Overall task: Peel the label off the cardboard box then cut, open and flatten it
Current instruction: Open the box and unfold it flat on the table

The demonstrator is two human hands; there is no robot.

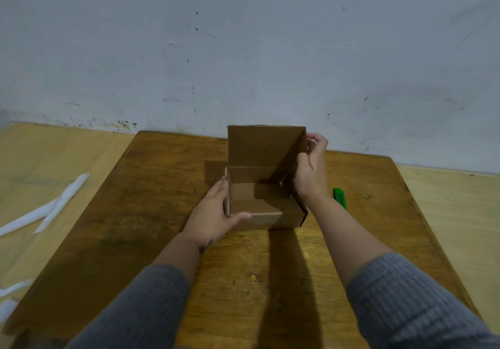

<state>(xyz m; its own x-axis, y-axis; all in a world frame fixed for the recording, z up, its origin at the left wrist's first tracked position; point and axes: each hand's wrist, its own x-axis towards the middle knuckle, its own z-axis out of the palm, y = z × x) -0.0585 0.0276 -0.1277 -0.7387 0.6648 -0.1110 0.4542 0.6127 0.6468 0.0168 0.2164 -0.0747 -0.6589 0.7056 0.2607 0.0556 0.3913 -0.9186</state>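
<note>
White strips (pixel 46 208): far left, off the board. Left hand (pixel 213 213): my fingers flat along the box's (pixel 259 186) left wall, thumb on the near rim. Box: mid-surface, open, lid upright. Right hand (pixel 311 170): fingers pinching the right flap; nearer hand. Knife (pixel 339 198): just right.
</note>
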